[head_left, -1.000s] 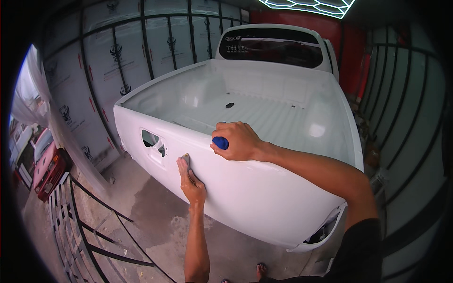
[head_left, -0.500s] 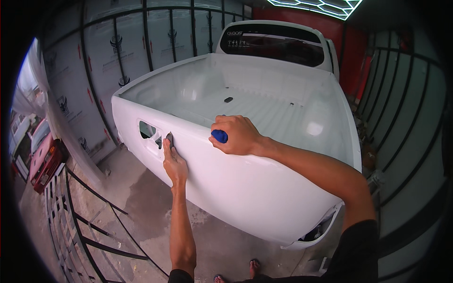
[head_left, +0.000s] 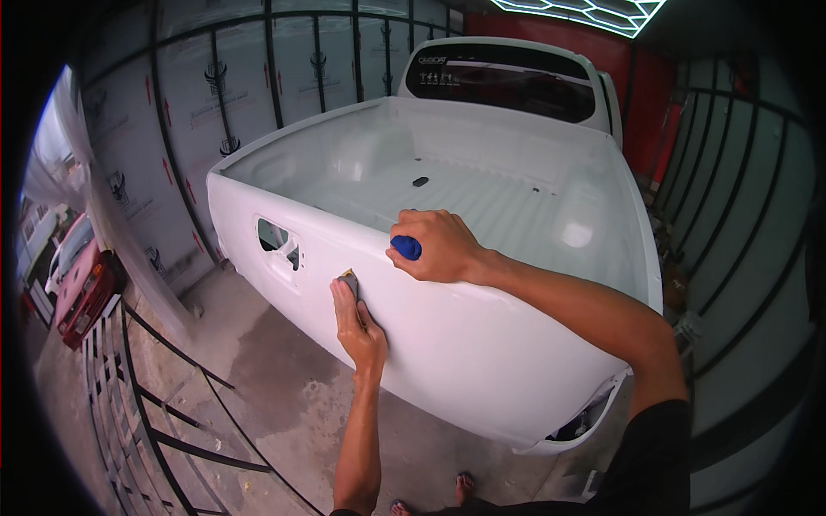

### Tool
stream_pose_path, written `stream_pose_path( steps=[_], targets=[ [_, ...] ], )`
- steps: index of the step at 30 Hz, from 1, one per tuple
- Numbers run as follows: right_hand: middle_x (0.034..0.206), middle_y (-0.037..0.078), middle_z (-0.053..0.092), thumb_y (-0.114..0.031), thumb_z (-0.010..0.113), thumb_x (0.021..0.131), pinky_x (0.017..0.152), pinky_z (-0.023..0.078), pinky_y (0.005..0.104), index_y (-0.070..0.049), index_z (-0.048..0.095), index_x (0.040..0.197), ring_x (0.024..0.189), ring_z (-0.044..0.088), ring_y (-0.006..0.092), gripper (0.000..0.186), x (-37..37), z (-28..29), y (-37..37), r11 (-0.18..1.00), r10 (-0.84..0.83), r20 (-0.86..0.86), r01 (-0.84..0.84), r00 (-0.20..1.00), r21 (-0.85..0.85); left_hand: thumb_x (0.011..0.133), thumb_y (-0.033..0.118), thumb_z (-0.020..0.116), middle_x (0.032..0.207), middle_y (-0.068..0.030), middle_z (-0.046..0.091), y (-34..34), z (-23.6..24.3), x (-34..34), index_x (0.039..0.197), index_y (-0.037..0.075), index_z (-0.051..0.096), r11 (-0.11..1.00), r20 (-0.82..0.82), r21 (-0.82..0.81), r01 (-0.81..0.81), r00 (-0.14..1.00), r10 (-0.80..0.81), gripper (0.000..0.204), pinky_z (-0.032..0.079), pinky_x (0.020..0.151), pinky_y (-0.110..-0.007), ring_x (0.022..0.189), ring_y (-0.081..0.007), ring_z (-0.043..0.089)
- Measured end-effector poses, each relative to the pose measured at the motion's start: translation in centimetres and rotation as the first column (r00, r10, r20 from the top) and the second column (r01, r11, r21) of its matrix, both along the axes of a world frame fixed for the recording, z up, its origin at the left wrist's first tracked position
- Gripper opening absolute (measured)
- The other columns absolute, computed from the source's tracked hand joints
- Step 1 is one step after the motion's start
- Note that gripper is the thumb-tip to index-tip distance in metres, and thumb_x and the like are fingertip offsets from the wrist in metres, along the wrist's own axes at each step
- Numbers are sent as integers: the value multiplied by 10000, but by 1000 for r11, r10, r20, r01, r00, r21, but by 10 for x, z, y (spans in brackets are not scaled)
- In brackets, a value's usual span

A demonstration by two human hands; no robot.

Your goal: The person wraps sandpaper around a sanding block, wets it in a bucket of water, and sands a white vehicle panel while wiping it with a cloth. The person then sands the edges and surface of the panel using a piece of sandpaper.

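A white pickup's tailgate (head_left: 439, 344) stretches in front of me. Against its outer face my left hand (head_left: 357, 327) lies with fingers stretched upward, holding a small grey sanding pad (head_left: 348, 281) with a tan edge flat to the panel. Much of the pad is hidden under the fingers. To the left of that hand is the handle opening (head_left: 277, 236), a bare cutout. My right hand (head_left: 439, 245) is closed around a bunched blue cloth (head_left: 405, 248) and rests at the tailgate's top edge.
Beyond the tailgate lies the ribbed cargo bed (head_left: 482, 193), with a small dark object (head_left: 420, 181) on its floor. A black metal frame (head_left: 185, 445) stands at the lower left. Farther off is a red car (head_left: 86, 288). Wrapped panels (head_left: 185, 120) line the left wall.
My left hand has slid right along the tailgate with the pad, away from the handle opening. My right hand keeps its place on the top edge with the blue cloth.
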State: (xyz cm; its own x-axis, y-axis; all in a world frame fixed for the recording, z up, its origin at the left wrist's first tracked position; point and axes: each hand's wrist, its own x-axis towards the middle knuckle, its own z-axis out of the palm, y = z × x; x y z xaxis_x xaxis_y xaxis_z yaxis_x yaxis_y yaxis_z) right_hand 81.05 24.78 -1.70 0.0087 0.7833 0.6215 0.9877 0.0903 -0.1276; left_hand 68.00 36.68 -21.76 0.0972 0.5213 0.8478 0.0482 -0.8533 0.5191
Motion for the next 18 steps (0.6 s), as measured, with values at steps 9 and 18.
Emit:
stream_pose_path(
  steps=[9,18],
  targets=[
    [833,53,658,-252,749,865,658,527,404,-75,719,824,702,659,275,185,-9,-1,5,999,28,-11,-28,1000,-29,1078,89,436,1545,-218,489,49,20,-9,1490,-29,483,961,116,-268,60,993,-30,432,253,1227,-535,1464,-381,427],
    [829,78,661,-263,746,860,659,543,402,-59,723,841,703,672,287,207,-9,2,7,999,0,-6,-1,1000,-39,1083,89,433,1522,-224,502,80,14,-18,1501,-51,439,912,77,-408,31,997,1,441,284,1224,-487,1434,-424,428]
  ],
)
